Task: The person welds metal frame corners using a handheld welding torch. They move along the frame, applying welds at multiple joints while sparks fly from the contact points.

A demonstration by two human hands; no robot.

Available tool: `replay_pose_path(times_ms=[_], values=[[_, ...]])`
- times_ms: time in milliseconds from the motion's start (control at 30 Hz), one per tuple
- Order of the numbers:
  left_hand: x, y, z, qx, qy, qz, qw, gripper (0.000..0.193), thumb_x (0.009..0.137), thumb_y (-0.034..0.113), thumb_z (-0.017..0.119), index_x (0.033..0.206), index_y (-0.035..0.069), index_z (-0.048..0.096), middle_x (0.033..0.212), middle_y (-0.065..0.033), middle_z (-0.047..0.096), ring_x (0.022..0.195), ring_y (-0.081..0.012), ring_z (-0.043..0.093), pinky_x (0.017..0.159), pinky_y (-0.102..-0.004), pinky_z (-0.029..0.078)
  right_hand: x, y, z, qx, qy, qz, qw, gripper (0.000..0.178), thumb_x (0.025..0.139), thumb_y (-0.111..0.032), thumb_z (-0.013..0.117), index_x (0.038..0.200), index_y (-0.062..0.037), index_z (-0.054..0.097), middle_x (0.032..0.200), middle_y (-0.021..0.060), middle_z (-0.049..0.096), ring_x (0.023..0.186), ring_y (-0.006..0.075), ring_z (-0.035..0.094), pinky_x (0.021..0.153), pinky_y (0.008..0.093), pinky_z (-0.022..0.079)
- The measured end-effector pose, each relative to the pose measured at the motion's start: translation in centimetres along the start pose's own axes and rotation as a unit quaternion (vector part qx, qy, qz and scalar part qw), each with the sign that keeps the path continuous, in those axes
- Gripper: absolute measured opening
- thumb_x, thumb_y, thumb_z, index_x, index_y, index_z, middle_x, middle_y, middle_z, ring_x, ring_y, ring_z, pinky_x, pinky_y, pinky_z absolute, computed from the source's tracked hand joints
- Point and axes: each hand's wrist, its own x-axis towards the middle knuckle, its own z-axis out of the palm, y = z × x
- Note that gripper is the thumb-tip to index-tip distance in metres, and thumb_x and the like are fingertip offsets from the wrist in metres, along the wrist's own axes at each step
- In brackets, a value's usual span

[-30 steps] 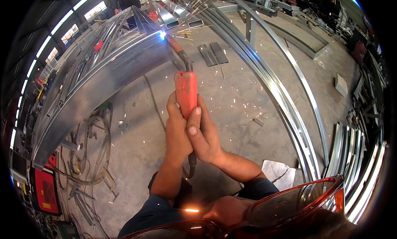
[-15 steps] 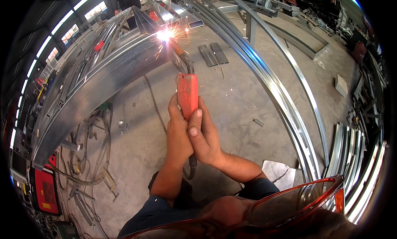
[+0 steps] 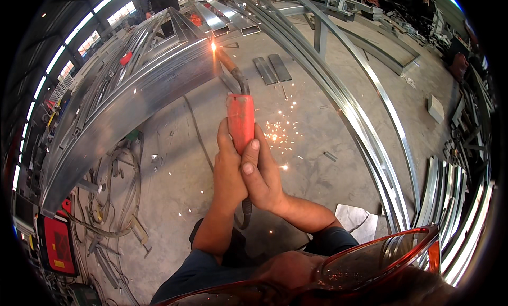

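Both of my hands wrap round the red handle of a welding torch (image 3: pixel 241 121). My left hand (image 3: pixel 228 166) grips it from the left side. From the right, my right hand (image 3: pixel 264 176) closes on it, with the two thumbs together on top. The torch's bent neck and brownish nozzle (image 3: pixel 227 60) point up and away. Just past the nozzle tip, a small orange glow (image 3: pixel 214 46) sits at the end corner of a wide steel beam (image 3: pixel 159 86). The torch cable (image 3: pixel 246 211) comes out below my hands.
Long shiny steel tubes (image 3: pixel 338 102) curve down the right side. Two short flat plates (image 3: pixel 272 69) lie on the concrete floor. At lower left are tangled cables (image 3: pixel 114 184) and a red machine (image 3: pixel 57 245). A pale block (image 3: pixel 436 110) rests at right. Sparks (image 3: pixel 275 136) scatter over the floor.
The bright white arc and its burst of sparks at the nozzle have died to a small orange glow. Sparks now show on the floor right of the torch. My hands have barely moved.
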Motion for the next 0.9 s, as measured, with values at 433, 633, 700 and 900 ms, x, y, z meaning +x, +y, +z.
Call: replay_pose_path(times_ms=[433, 633, 700, 900], values=[[-0.1, 0.5, -0.3, -0.015, -0.003, -0.012, 1.0, 0.063, 0.107, 0.034, 0.061, 0.151, -0.004, 0.036, 0.13, -0.024, 0.066, 0.113, -0.0311, 0.069, 0.094, -0.0406, 0.054, 0.2, 0.0, 0.2, 0.028, -0.012, 0.002, 1.0, 0.083, 0.106, -0.032, 0.053, 0.158, 0.0208, 0.014, 0.155, 0.0431, 0.038, 0.146, 0.0508, 0.043, 0.12, 0.0467, 0.037], [-0.1, 0.1, 0.0, -0.019, -0.007, -0.011, 1.0, 0.063, 0.108, 0.033, 0.06, 0.152, -0.003, 0.036, 0.13, -0.0238, 0.066, 0.112, -0.0307, 0.069, 0.095, -0.0403, 0.054, -0.1, 0.3, 0.0, 0.019, -0.01, 0.014, 1.0, 0.083, 0.105, -0.032, 0.053, 0.158, 0.0205, 0.015, 0.156, 0.0436, 0.037, 0.146, 0.0515, 0.043, 0.12, 0.0471, 0.037], [-0.2, 0.2, -0.1, -0.019, -0.013, -0.018, 1.0, 0.063, 0.108, 0.033, 0.06, 0.153, -0.003, 0.035, 0.13, -0.0239, 0.066, 0.112, -0.0309, 0.069, 0.095, -0.0405, 0.054, -0.1, 0.1, 0.0, 0.021, -0.01, 0.013, 1.0, 0.083, 0.105, -0.032, 0.053, 0.158, 0.0207, 0.015, 0.156, 0.0441, 0.036, 0.146, 0.0519, 0.043, 0.12, 0.0472, 0.037], [-0.4, -0.3, -0.1, 0.011, -0.016, -0.011, 1.0, 0.074, 0.104, 0.039, 0.062, 0.156, -0.001, 0.027, 0.115, -0.0293, 0.071, 0.102, -0.0453, 0.073, 0.086, -0.0497, 0.057, -0.8, 0.1, 0.3, -0.006, 0.014, 0.013, 1.0, 0.083, 0.105, -0.032, 0.053, 0.157, 0.021, 0.016, 0.154, 0.0444, 0.037, 0.145, 0.0518, 0.044, 0.119, 0.047, 0.037]])
